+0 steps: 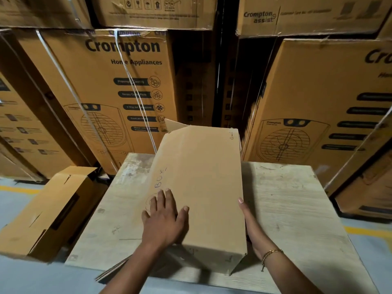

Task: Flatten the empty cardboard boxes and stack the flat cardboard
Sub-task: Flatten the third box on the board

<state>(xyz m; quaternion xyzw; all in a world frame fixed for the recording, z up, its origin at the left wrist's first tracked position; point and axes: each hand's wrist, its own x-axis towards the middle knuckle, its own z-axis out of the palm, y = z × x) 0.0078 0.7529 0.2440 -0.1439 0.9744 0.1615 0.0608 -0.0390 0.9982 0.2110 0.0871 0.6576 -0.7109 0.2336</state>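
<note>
Seemingly to squash it flat, the left hand (164, 217) presses spread-fingered on the centre-frame box (203, 166) while the right hand (252, 228), fingers straight, braces its side.

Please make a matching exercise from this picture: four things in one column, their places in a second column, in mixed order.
1. left hand
2. right hand
3. plain box
4. open box

A. beside the table, at its left
B. lying on the table
C. flat on the plain box's top
D. against the plain box's right side

Pairs: 1-C, 2-D, 3-B, 4-A
</note>
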